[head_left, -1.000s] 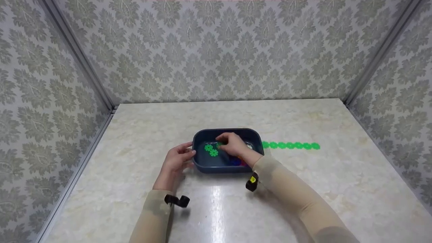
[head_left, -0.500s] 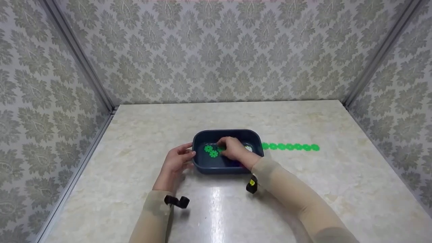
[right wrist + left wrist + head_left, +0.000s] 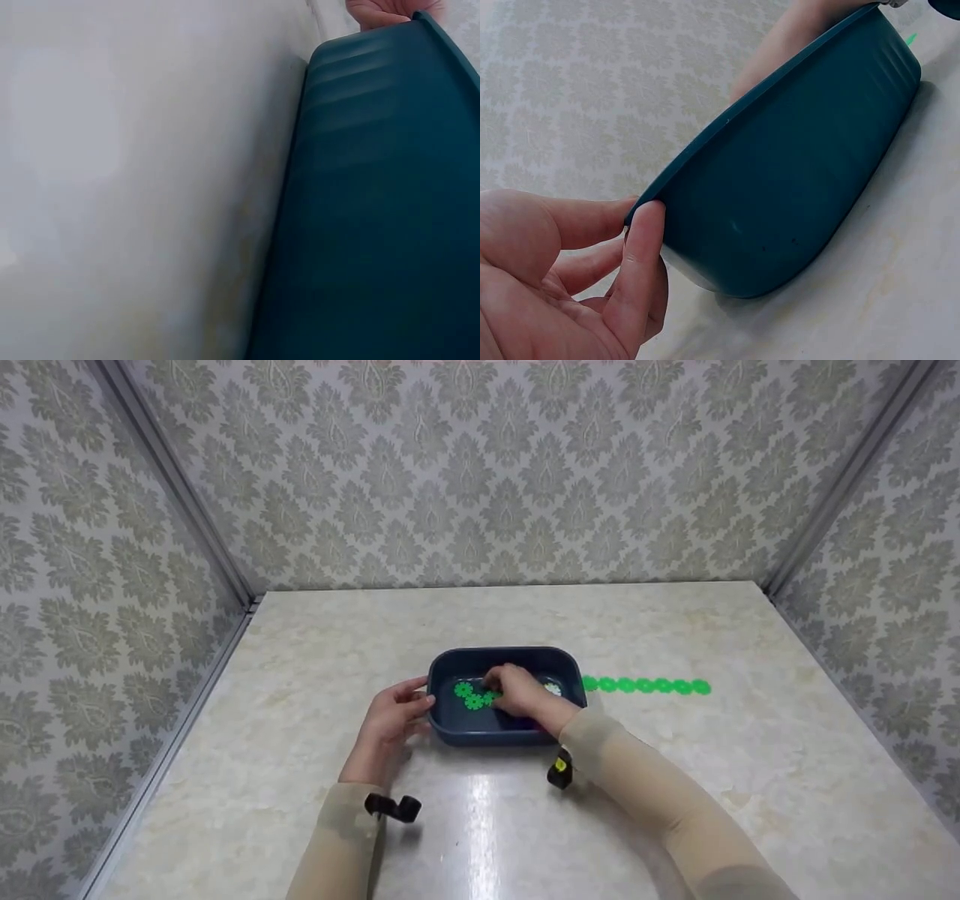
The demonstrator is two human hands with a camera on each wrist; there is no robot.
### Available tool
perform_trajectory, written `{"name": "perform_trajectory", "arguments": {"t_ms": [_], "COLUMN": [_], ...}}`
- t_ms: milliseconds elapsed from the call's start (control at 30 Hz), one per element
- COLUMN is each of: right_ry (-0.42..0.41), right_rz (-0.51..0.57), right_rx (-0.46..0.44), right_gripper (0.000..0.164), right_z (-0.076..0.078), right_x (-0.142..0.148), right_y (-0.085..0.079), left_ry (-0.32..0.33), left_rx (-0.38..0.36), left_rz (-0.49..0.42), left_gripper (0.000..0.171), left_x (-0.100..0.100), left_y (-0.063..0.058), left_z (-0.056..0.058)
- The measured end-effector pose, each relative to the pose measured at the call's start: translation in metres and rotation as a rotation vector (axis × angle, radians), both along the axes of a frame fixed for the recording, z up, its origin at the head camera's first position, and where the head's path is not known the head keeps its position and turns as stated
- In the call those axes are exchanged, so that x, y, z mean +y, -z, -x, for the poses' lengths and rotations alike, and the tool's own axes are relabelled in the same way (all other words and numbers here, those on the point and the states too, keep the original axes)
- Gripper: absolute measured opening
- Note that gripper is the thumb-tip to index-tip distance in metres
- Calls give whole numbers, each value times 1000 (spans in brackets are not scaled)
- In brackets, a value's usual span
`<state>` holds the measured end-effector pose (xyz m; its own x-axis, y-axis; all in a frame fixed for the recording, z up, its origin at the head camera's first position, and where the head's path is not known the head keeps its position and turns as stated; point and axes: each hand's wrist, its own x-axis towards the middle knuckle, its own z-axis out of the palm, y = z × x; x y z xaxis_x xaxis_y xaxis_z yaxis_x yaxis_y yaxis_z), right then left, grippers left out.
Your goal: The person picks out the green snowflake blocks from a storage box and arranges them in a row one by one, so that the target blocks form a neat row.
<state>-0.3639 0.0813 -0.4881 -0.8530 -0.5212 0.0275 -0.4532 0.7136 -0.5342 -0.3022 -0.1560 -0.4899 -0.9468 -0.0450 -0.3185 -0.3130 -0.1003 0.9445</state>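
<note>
A dark blue rectangular basin point(image 3: 504, 738) stands mid-table in the head view. My left hand point(image 3: 388, 714) grips its left end; the left wrist view shows thumb and fingers point(image 3: 643, 251) at the rim. Inside the basin, my right hand point(image 3: 519, 690) reaches down with bent fingers and pinches a green snowflake disc point(image 3: 489, 700). Just left of it lie two joined green discs point(image 3: 474, 702), close against the pinched one. A white disc point(image 3: 553, 688) shows beyond the right wrist. In the right wrist view the basin wall hides the right hand's fingers.
A straight row of several green discs point(image 3: 645, 685) lies on the table point(image 3: 315, 645), running right from the basin's right end. Patterned walls point(image 3: 510, 472) enclose the table at the back and sides. Black camera mounts sit on both wrists.
My right hand has moved slightly toward me inside the basin, bringing its green disc down beside the two others. My left hand keeps its grip on the basin, which has not moved.
</note>
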Motion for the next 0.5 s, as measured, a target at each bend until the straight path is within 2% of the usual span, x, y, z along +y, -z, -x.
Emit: {"name": "perform_trajectory", "arguments": {"t_ms": [300,500], "right_ry": [12,47], "right_rz": [-28,-13], "right_rx": [53,43], "right_gripper": [25,22], "right_z": [-1,-2], "right_x": [1,3], "right_y": [-3,-6], "left_ry": [-6,-14], "left_rx": [3,-1], "left_rz": [23,12], "left_gripper": [50,50], "left_x": [1,1], "left_y": [1,1], "left_z": [-1,-1]}}
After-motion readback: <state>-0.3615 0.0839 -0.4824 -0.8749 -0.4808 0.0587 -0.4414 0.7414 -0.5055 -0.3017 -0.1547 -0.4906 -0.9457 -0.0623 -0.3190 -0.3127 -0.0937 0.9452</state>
